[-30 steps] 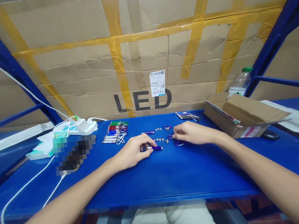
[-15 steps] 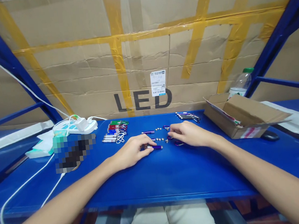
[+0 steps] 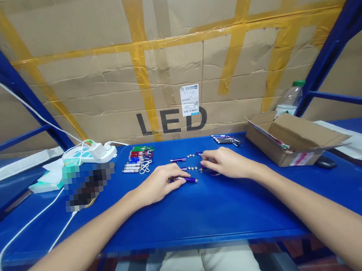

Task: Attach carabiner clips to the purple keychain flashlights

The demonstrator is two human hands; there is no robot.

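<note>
Gripping one purple tube in a pinch of the left hand, on or just above the worktop, cannot tell which. Holding the right hand over purple clips, with its grip too hidden to tell whether closed on anything. Could scatter the silvery discs by brushing them with either hand, or lose the tube by pinching too loosely. Counting three purple tubes, apparently six discs in two rows of three, at least two clips, one carton, one bottle; unable to count the tightly stacked coloured tubes.

Discs lie on the table, left of the carton.
</note>
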